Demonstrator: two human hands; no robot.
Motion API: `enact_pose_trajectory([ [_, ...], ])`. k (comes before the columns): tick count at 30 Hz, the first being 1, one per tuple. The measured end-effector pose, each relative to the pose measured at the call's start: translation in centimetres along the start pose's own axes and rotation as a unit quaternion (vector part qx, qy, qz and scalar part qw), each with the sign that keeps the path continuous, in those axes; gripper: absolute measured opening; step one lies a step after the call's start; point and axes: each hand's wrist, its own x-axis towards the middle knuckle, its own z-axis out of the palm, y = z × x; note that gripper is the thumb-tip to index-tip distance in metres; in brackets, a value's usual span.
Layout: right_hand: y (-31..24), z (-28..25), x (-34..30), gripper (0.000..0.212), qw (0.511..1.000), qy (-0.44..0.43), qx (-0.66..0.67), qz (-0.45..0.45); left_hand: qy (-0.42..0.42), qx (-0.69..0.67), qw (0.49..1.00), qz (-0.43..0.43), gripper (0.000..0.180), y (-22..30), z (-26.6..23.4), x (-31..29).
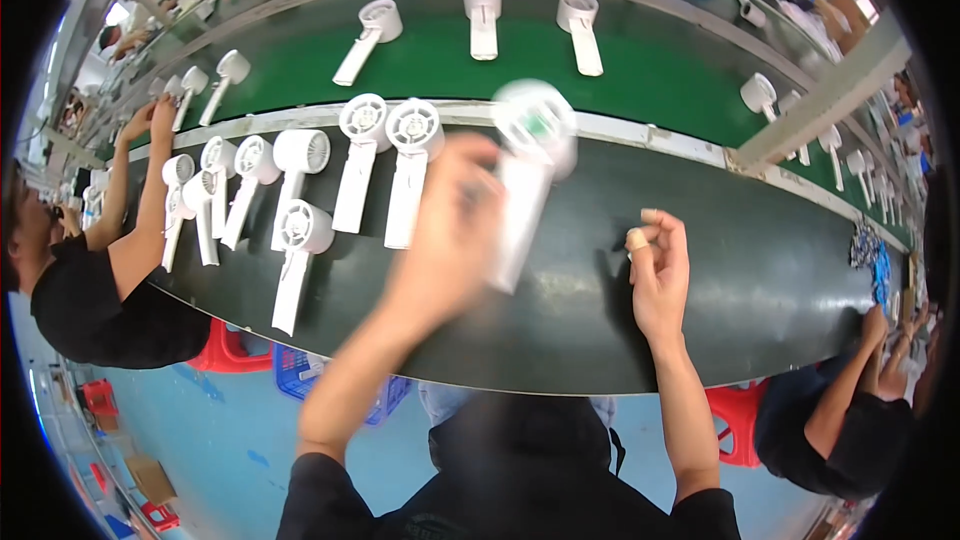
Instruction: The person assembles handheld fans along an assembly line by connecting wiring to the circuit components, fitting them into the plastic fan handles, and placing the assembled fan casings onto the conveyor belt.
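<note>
floor (230, 440) – blue | bench (760, 290) – dark | stools (225, 352) – red | conveyor (660, 65) – green

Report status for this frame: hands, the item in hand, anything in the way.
Left hand gripping a white handheld fan, motion-blurred, above the dark table. Right hand empty, fingers curled, off the fan. More white fans lined up left; nothing obstructing.

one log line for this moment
left hand: holds white handheld fan | right hand: empty, above dark table | more fans at left

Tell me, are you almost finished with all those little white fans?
Some look done: a row of white fans lies at the left on the dark bench. One fan is in the left hand; the right hand is empty. More fans lie on the green belt.
</note>
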Motion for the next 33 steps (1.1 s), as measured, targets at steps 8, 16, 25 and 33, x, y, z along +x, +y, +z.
enact_pose_trajectory([
  [8, -0.1, 2.2, -1.1, 0.03, 0.977, -0.025, -0.199, -0.066, 0.124, 0.242, 0.961, -0.051, 0.036, -19.2, -24.1, 17.7],
  [16, 0.8, 1.9, -0.6, 0.024, 0.983, -0.014, -0.179, -0.043, 0.006, 0.314, 0.943, -0.108, 0.047, -30.3, -30.1, 19.6],
  [25, -2.4, 4.4, 14.2, 0.049, 0.99, -0.005, -0.132, -0.044, 0.107, 0.327, 0.938, -0.035, 0.049, -16.9, -13.0, 24.2],
  [33, -0.2, 11.2, 21.5, 0.05, 0.994, 0.012, -0.061, 0.088, -0.12, 0.192, 0.937, -0.265, 0.058, -17.3, -0.5, 26.0],
])
